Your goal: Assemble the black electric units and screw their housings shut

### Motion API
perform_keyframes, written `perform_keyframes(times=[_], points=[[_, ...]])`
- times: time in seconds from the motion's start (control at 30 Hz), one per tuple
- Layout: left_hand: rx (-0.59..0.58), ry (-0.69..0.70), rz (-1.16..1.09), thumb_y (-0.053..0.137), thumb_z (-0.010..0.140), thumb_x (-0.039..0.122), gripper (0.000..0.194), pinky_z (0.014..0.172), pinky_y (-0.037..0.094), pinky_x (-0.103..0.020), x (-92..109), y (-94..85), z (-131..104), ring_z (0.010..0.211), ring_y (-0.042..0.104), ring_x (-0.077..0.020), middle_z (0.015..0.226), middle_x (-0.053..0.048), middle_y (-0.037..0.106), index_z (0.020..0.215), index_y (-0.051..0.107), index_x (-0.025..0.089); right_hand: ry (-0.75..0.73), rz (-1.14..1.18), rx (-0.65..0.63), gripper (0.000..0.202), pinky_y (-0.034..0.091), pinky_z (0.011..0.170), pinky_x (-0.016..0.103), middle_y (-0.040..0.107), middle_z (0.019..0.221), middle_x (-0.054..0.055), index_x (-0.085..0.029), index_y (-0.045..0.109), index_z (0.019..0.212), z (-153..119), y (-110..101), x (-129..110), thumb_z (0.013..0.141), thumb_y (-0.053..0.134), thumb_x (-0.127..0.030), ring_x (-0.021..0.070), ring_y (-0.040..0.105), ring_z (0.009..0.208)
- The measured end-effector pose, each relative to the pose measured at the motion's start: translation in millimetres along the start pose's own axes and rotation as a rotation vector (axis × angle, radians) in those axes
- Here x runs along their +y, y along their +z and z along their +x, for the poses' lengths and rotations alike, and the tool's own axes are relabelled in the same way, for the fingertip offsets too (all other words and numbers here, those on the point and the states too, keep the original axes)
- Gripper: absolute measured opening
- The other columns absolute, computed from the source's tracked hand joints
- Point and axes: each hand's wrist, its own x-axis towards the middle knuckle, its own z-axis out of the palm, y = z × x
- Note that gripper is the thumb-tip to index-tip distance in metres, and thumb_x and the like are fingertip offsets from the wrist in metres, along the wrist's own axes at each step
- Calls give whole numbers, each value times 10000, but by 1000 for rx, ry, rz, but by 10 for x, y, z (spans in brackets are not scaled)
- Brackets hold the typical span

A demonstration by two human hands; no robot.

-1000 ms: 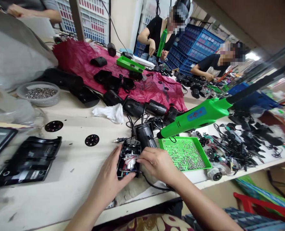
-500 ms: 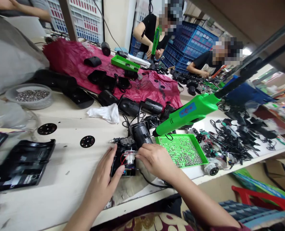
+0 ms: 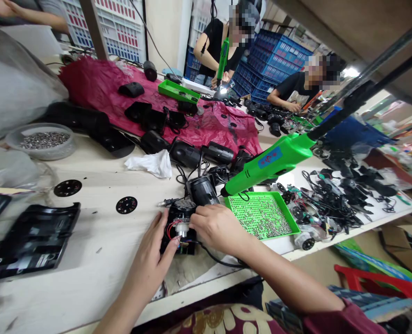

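Observation:
A black plastic housing (image 3: pixel 189 248) lies on the table in front of me. Inside it sits a small white-and-metal motor (image 3: pixel 182 229) with red wires. My left hand (image 3: pixel 153 250) grips the housing's left side, fingers along its edge and thumb over its near part. With bent fingers, my right hand (image 3: pixel 218 227) holds the motor from the right; its fingertips are partly hidden. A black cord runs from the housing under my right wrist. Just beyond stands a dark cylindrical casing (image 3: pixel 203 189), below the tip of a hanging green electric screwdriver (image 3: pixel 270 162).
A green tray (image 3: pixel 261 215) of screws is right of my hands, beside a heap of wired parts (image 3: pixel 341 190). To the left lie black discs (image 3: pixel 126 205), an open black shell (image 3: pixel 35 236) and a bowl of screws (image 3: pixel 41 140). Co-workers sit across the table.
The motor has shifted slightly left and turned within the housing, and my right hand has moved left with it. My left hand stays on the housing.

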Motion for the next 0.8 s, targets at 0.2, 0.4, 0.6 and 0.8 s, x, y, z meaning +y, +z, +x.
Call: perform_keyframes(times=[0.2, 0.4, 0.6, 0.8], points=[[-13, -37, -23, 480, 942, 427, 611, 1108, 358, -499, 26, -28, -1, 1399, 372, -256, 1539, -92, 400, 1510, 296, 295, -18, -20, -28, 139, 275, 601, 317, 643, 777, 12, -179, 610, 816, 4, 30, -9, 939, 558, -219, 169, 541, 659], [-1, -12, -20, 475, 947, 415, 617, 1105, 364, -514, 28, -16, -4, 1397, 373, -270, 1548, -83, 387, 1519, 263, 323, 0, -40, -46, 147, 281, 614, 322, 646, 783, 23, -179, 607, 819, 7, 32, -51, 943, 529, -190, 177, 537, 674], [-23, 3, 23, 467, 954, 400, 632, 1082, 396, -483, 50, -27, 0, 1400, 366, -257, 1550, -107, 379, 1530, 223, 309, -2, -55, -74, 117, 286, 626, 334, 641, 780, 25, -177, 604, 830, 37, 26, -59, 919, 535, -145, 185, 540, 678], [-17, 27, 54, 475, 955, 375, 670, 1082, 395, -487, 32, -27, -4, 1402, 363, -259, 1561, -109, 359, 1540, 149, 339, -47, -56, -80, 114, 294, 627, 338, 636, 777, 24, -175, 602, 823, 64, 18, -42, 911, 538, -143, 187, 539, 671]])
